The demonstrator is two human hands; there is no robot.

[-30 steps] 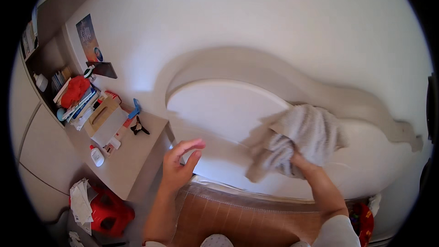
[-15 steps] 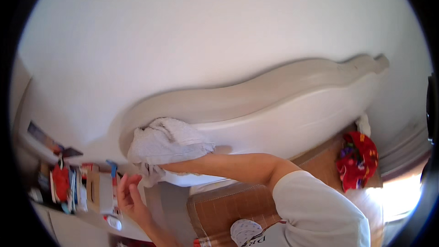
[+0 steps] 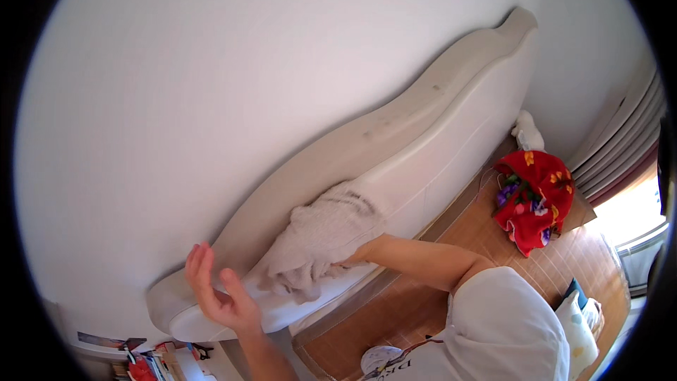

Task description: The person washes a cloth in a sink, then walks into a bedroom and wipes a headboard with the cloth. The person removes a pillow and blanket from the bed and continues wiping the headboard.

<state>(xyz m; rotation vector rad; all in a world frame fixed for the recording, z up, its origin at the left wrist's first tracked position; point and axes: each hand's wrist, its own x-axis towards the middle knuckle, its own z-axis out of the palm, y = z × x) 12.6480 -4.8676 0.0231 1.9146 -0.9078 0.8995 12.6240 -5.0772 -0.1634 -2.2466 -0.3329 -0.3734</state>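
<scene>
A crumpled, pale grey-beige towelling cloth (image 3: 328, 233) lies against the long, wavy-topped headboard (image 3: 402, 127), which has a beige upper rim and a smooth white front panel; the cloth covers part of that panel and reaches up onto the rim, toward the headboard's left portion. Its long axis slants from lower left to upper right, roughly in line with the headboard's own run. The right hand (image 3: 358, 254) is the nearer one: it meets the cloth at its lower right edge, the forearm coming in from the right, and its fingers are hidden in the folds, so whether they pinch the fabric or press flat cannot be told. The left hand (image 3: 229, 308) is raised with nothing in it, fingers and thumb spread apart, just beyond the cloth's lower left end and in front of the headboard's left end; the cloth lies up and to the right of it. Below the headboard spreads a brown woven mat (image 3: 352, 321), with a bunched red floral fabric (image 3: 525, 222) toward its far right.
</scene>
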